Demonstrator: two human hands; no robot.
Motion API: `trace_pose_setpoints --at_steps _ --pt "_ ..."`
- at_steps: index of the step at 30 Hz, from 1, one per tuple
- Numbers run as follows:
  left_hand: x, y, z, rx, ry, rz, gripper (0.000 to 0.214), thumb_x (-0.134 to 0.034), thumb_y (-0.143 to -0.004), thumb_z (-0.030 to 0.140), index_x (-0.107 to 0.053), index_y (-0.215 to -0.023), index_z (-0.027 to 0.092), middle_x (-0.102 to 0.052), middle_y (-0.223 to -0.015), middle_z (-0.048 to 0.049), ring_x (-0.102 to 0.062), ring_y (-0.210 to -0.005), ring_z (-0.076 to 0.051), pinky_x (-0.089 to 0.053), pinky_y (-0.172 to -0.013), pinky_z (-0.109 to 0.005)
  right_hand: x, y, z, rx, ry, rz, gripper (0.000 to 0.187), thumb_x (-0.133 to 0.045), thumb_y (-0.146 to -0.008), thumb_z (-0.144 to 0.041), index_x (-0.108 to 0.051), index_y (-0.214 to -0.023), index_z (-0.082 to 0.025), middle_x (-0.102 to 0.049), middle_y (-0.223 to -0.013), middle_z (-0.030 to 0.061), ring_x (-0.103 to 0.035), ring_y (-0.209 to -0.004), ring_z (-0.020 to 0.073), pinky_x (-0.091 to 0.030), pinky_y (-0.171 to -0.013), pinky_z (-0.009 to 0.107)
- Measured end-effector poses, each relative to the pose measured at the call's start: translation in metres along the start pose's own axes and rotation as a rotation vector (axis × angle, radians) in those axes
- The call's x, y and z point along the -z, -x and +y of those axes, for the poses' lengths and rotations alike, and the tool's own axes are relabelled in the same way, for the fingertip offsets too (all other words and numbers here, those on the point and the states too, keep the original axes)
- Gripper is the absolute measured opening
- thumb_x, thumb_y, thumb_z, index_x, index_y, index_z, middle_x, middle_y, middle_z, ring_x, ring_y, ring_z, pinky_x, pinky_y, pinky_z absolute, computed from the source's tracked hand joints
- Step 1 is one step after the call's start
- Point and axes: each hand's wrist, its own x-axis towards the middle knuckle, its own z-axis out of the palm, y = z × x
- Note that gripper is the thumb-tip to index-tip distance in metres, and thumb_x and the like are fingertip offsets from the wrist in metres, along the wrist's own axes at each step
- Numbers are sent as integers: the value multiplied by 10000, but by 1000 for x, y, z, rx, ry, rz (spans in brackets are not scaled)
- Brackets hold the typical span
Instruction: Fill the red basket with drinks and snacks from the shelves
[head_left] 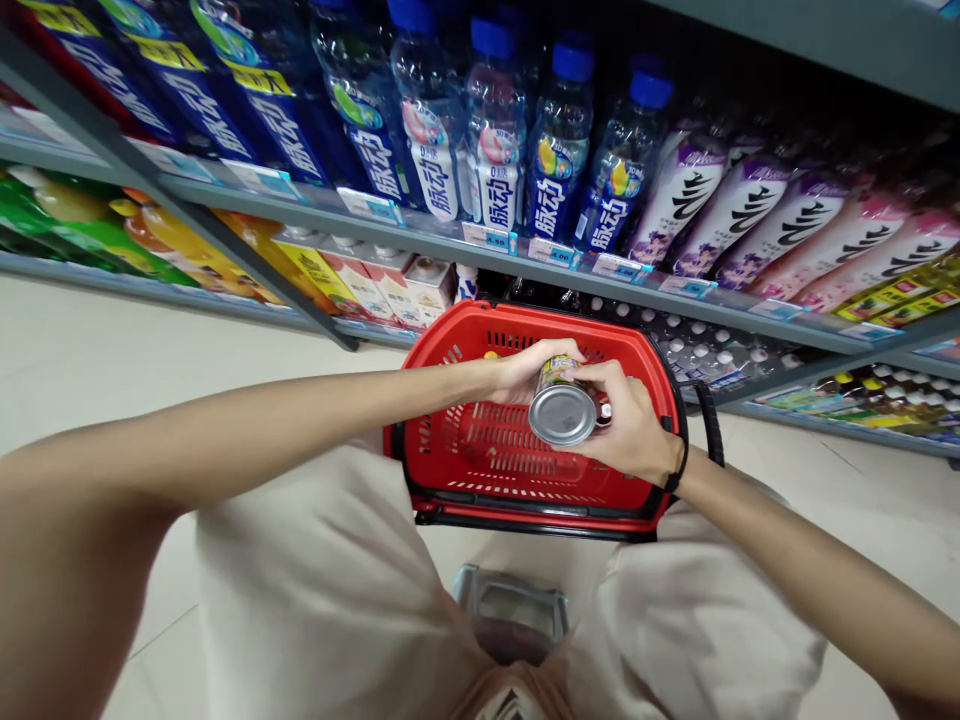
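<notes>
A tin can (564, 405) with a yellow, printed label is tilted so that its bare metal end faces me. My left hand (529, 370) grips its far left side, with the fingers partly hidden behind it. Around its right side close the thumb and fingers of my right hand (626, 420), which wears a black band at the wrist. A small dark red and white thing (604, 411) shows beside the can under my right fingers; I cannot make out its kind. Both hands are above a red shopping basket (651, 480) with slotted walls and black handles.
Blue-capped drink bottles (495, 130) line the upper shelf, with price tags (491, 238) along its edge. White and purple bottles (682, 195) lean to the right. Lower down are boxed drinks (386, 285) and orange bottles (169, 235). A grey stool-like frame (555, 600) shows between my legs.
</notes>
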Motion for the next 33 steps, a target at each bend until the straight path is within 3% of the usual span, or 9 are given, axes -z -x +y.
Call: trace_pose_setpoints --at_steps 3,5,8,10,12,16,22,27,33 --pt "0 2 2 34 105 -7 362 -692 -834 521 -679 -760 166 -726 -691 -70 -663 -610 -204 -591 -647 -350 2 -5 -2 103 30 40 551 -830 -839 -491 -582 -1277 -266 -760 -1187 86 -764 -1040 294 -627 -880 415" --pt "0 5 9 -32 178 35 374 -704 -840 539 -672 -804 168 -730 -725 -65 -670 -632 -198 -591 -667 -344 2 -8 -2 120 8 130 559 -823 -850 -436 -574 -1320 -264 -733 -1241 86 -729 -1127 291 -608 -968 434" --pt "-2 10 24 -160 297 83 321 -717 -844 483 -665 -868 167 -732 -782 -55 -686 -686 -191 -595 -695 -325 1 -13 1 3 -64 311 547 -815 -864 -402 -579 -1334 -249 -696 -1293 99 -683 -1203 281 -562 -1073 451" --pt "-2 11 31 -205 361 76 244 -735 -816 373 -669 -917 161 -732 -818 -50 -690 -720 -180 -588 -693 -291 -1 -14 3 -87 -128 362 523 -823 -859 -415 -597 -1297 -240 -699 -1288 99 -691 -1190 267 -561 -1080 434" --pt "1 10 31 -204 381 60 244 -720 -782 313 -682 -963 154 -740 -848 -63 -694 -733 -185 -569 -643 -269 -4 -14 5 -138 -168 334 528 -841 -840 -429 -617 -1276 -235 -715 -1281 93 -705 -1181 258 -569 -1076 414" --pt "14 3 18 -118 263 18 327 -661 -775 409 -724 -971 154 -749 -793 -96 -620 -556 -192 -465 -463 -283 -6 -9 4 -204 -127 232 575 -836 -832 -439 -638 -1339 -255 -724 -1330 82 -727 -1163 261 -585 -1064 413" --pt "24 -1 4 59 137 0 303 -723 -761 451 -711 -787 150 -734 -705 -88 -651 -593 -195 -537 -530 -288 1 -1 10 -158 -97 -29 590 -853 -816 -346 -654 -1366 -276 -742 -1329 41 -765 -1098 249 -617 -986 380" --pt "20 -1 -8 -11 289 40 253 -699 -760 412 -691 -780 160 -740 -731 -55 -660 -634 -169 -581 -601 -260 -3 -2 0 -165 -97 107 616 -879 -785 -339 -618 -1335 -241 -729 -1344 65 -732 -1180 259 -600 -1021 390" --pt "15 -1 -3 -99 320 9 264 -630 -765 326 -719 -941 150 -778 -877 -69 -690 -744 -180 -562 -678 -267 -11 -2 0 -95 -131 180 678 -942 -716 -375 -609 -1291 -241 -784 -1163 57 -778 -951 247 -644 -853 382"
